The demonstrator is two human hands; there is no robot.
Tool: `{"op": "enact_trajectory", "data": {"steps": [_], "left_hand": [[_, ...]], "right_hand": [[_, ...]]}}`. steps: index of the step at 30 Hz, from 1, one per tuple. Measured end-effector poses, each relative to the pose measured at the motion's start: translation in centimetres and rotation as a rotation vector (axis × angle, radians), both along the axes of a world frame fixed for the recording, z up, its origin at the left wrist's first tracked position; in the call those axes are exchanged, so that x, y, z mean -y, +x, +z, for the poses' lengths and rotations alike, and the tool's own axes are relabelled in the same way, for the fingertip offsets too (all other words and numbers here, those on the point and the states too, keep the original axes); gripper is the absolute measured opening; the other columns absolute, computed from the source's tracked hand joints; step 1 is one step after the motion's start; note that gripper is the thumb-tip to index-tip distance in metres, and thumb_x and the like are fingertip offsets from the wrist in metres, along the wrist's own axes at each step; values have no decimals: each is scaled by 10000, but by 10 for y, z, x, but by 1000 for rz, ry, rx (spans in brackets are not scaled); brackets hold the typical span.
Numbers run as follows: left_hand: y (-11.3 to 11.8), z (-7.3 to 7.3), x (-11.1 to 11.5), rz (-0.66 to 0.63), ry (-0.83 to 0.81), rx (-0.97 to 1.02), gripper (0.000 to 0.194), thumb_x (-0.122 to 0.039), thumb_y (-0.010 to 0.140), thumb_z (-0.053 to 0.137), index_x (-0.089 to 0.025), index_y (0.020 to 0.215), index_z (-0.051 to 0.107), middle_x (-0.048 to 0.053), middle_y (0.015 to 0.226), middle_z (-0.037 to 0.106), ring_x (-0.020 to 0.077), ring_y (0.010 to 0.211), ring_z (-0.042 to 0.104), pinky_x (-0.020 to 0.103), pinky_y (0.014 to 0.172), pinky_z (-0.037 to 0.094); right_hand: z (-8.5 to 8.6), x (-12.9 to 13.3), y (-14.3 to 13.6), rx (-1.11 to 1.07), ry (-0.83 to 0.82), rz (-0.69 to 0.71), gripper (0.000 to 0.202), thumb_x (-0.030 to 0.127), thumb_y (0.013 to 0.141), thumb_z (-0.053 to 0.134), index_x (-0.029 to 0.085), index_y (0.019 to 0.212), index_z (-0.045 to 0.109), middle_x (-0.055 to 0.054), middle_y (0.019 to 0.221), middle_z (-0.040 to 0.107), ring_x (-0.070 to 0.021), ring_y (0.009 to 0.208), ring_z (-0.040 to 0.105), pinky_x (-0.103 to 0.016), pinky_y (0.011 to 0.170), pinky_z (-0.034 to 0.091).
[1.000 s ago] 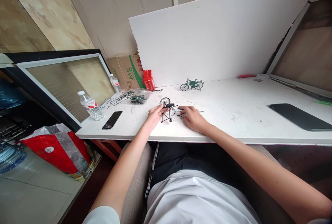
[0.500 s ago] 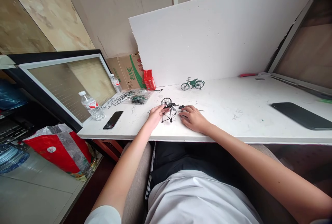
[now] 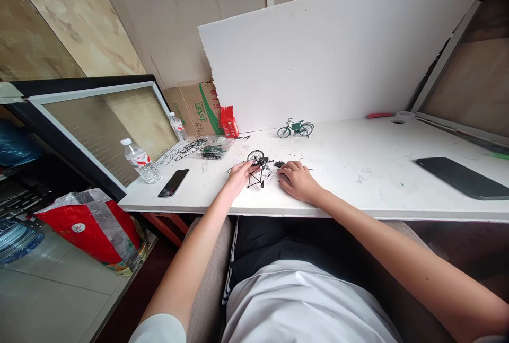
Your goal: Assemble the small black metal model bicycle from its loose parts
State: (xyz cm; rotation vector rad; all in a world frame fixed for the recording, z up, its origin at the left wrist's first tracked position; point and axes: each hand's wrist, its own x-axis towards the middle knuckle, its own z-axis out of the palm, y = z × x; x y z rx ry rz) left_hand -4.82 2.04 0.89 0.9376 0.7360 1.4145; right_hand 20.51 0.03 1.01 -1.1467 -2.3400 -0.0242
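Bicycles, two: green model bicycle (image 3: 295, 128), upright at the back of the worktop (image 3: 350, 173), just before the white board (image 3: 318, 62); black model bicycle (image 3: 261, 169), incomplete, with one wheel visible, near the front edge and between the two hands. Bottles, two, at left: near bottle (image 3: 141, 160) and far bottle (image 3: 177, 126). Phone (image 3: 174, 183), one, lying flat beside the near bottle. Dark slab (image 3: 461, 177), one, flat at far right.

Left hand (image 3: 239, 174): forearm reaching forward from the lower left, fingers closed on the black model bicycle below its wheel. Right hand (image 3: 297, 181): palm down, low over the worktop, fingers bent and close together, just beside a small black piece (image 3: 279, 164); impossible to tell whether gripping anything beneath.

Containers: clear plastic bag (image 3: 214, 149), one, lying on the worktop, with green and dark parts inside, too small to count; red carton (image 3: 229, 122) and cardboard box (image 3: 199, 110), one each, side by side at the back left, contents hidden; red bag (image 3: 89, 229), one, below worktop level at left, contents likewise hidden.
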Motion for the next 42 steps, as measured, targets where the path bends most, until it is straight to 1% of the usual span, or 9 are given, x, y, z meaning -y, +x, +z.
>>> {"op": "enact_trajectory", "data": {"steps": [4,12,15,18,22,26,31,35,42], "left_hand": [[1,3,2,0,-5,4,197,-231,851,837,-95,969,757,146,1029,797,241,1005,768,427,1126,499],[0,2,1,5,-29,9,175,-220,873,817,-103,984,748,145,1010,802,239,1016,775,418,1140,489],[-1,1,0,-15,-21,-1,195,-243,872,824,-110,988,742,148,1019,805,239,1026,776,418,1145,487],[-1,2,2,-6,-19,11,202,-244,863,834,-115,978,731,145,1015,804,239,1049,773,417,1154,482],[1,5,4,17,-11,46,177,-223,863,828,-116,955,722,142,1004,800,240,1057,767,436,1151,493],[0,4,3,25,4,62,169,-223,865,825,-113,932,716,147,997,797,248,1046,770,458,1156,498],[0,2,2,18,-5,65,159,-216,868,819,-113,927,713,159,997,794,275,1117,759,472,1162,492],[0,0,1,24,9,53,185,-232,857,836,-114,928,713,156,1010,790,269,1098,760,470,1158,493],[0,-4,-3,-24,44,9,245,-280,841,863,-116,968,733,146,1032,789,267,1059,766,459,1150,479]], "right_hand": [[3,2,0,21,17,104,419,390,1047,518,205,1378,698,-178,1399,637,-396,1399,474,-581,1110,464],[8,5,3,24,63,280,386,460,1049,543,265,1296,768,-151,1441,627,-385,1460,437,-595,1161,423],[13,13,-1,40,103,342,364,485,1037,571,252,1196,802,-152,1297,685,-368,1365,504,-552,1112,449],[16,27,-12,123,125,378,416,533,1041,558,210,1145,799,-157,1149,717,-323,1144,592,-496,1002,473],[15,49,-31,218,204,356,529,628,1028,546,152,1079,771,-174,1053,712,-307,1017,585,-456,895,454],[5,61,-43,260,245,354,363,472,1067,564,157,1043,742,-148,991,703,-281,968,586,-416,833,437],[-14,61,-46,160,280,443,267,282,1108,494,210,1035,741,-103,973,708,-232,923,597,-359,787,440],[-20,62,-46,98,258,486,257,237,1107,477,217,1074,731,-101,985,713,-219,903,620,-347,786,474],[13,63,-39,-333,81,451,293,349,1120,454,234,1037,711,-96,985,750,-228,939,678,-370,845,546]]}}
